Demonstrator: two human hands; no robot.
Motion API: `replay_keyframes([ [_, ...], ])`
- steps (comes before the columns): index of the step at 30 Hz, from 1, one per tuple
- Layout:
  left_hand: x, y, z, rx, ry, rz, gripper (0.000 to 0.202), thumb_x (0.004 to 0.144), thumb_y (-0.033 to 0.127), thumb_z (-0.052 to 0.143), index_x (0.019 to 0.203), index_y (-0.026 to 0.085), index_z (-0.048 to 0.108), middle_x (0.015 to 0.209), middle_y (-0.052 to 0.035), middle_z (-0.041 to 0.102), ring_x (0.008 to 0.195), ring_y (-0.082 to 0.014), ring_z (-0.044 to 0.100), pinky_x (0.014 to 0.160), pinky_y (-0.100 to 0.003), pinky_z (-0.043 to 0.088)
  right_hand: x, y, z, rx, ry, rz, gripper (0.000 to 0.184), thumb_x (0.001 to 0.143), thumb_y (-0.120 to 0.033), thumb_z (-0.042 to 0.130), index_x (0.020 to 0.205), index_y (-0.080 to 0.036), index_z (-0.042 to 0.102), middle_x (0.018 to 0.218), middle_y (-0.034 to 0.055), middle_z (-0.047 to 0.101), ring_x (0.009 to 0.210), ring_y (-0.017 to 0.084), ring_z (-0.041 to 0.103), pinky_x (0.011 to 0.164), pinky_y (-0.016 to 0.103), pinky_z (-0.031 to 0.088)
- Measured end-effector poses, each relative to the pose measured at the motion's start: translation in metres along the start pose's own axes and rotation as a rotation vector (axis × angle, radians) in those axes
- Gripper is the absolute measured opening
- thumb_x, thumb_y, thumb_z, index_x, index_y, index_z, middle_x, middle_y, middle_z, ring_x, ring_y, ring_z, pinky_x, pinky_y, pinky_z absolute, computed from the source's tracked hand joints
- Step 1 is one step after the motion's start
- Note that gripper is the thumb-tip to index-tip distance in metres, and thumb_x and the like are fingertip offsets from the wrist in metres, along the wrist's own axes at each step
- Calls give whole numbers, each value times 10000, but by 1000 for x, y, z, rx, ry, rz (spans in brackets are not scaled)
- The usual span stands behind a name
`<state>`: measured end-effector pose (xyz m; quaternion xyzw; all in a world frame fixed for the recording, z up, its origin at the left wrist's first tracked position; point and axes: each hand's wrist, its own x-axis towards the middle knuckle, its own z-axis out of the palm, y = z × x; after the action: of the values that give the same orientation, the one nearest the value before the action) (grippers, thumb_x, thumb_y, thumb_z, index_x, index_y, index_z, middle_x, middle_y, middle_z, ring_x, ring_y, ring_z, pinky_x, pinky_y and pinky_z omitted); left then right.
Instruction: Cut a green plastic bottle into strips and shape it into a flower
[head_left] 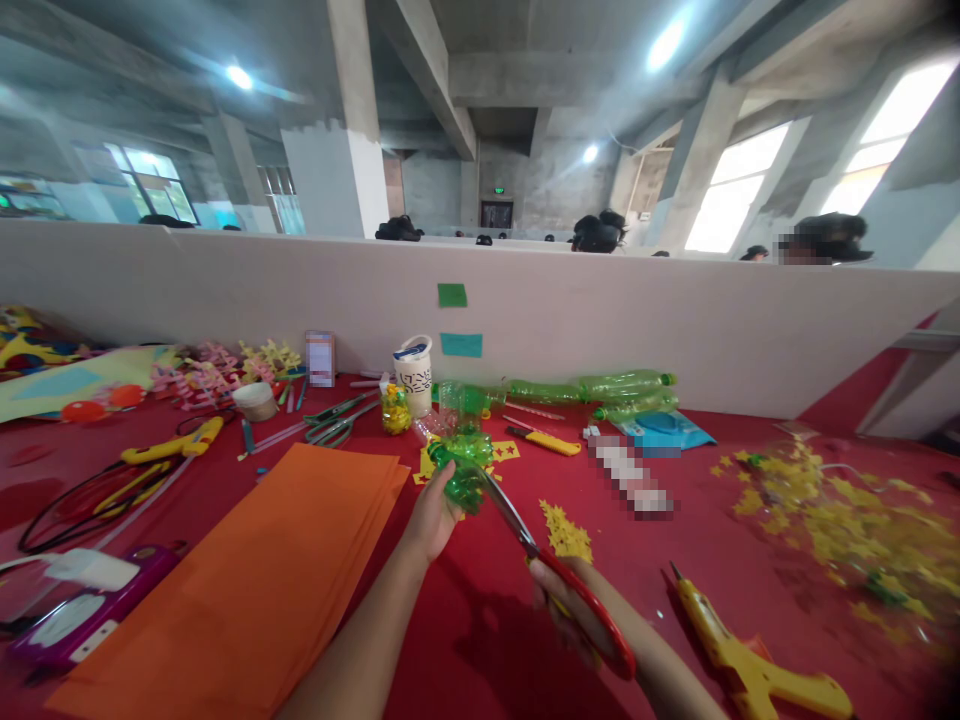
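Note:
My left hand [433, 518] is closed on a piece of cut green plastic bottle [462, 468], held just above the red table [735, 580]. My right hand [559, 603] grips red-handled scissors [555, 575]. Their blades reach up and left into the green plastic piece. Part of my right hand's fingers is hidden behind the scissor handle.
A stack of orange paper [255, 580] lies left of my arms. A yellow glue gun [746, 660] lies at lower right, yellow star cut-outs [832, 510] scatter to the right. Green bottles [600, 388], a white cup [414, 372], a yellow utility knife [544, 440] and other scissors [337, 418] sit by the white partition [600, 320].

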<state>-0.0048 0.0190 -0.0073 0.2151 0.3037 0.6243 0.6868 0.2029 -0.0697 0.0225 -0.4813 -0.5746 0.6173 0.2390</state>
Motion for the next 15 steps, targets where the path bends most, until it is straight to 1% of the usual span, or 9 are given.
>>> replay_keyframes([
  [2, 1, -1, -1, 23, 18, 16, 194, 779, 283, 628, 916, 146, 613, 792, -48, 694, 656, -149, 647, 594, -263, 524, 0, -1, 0, -30, 16, 21, 512, 793, -662, 443, 678, -165, 487, 344, -81, 362, 280, 57, 348, 377, 181, 328],
  [6, 2, -4, -1, 80, 56, 38, 236, 770, 321, 628, 922, 141, 609, 814, -67, 697, 688, -163, 658, 571, -251, 508, -2, -4, 2, -145, 29, 62, 494, 739, -658, 529, 680, -169, 490, 404, -69, 371, 329, 71, 374, 349, 181, 267],
  [10, 2, -5, -1, 91, 61, 34, 253, 763, 323, 633, 939, 144, 604, 821, -68, 695, 687, -166, 656, 528, -236, 488, -4, -8, 5, -200, 54, 72, 495, 762, -662, 491, 680, -174, 491, 424, -52, 379, 356, 86, 389, 373, 195, 270],
  [13, 1, -5, 0, 85, 67, 27, 243, 762, 312, 633, 941, 152, 599, 820, -60, 693, 691, -166, 657, 556, -249, 502, -6, -10, 6, -202, 63, 55, 496, 766, -664, 481, 682, -176, 499, 430, -44, 376, 369, 93, 385, 396, 204, 269],
  [15, 1, -5, 0, 81, 57, 29, 235, 765, 306, 629, 945, 158, 594, 822, -56, 694, 704, -170, 661, 599, -267, 517, -5, -11, 5, -217, 62, 48, 507, 758, -674, 480, 678, -174, 504, 429, -40, 380, 375, 93, 379, 406, 207, 268],
])
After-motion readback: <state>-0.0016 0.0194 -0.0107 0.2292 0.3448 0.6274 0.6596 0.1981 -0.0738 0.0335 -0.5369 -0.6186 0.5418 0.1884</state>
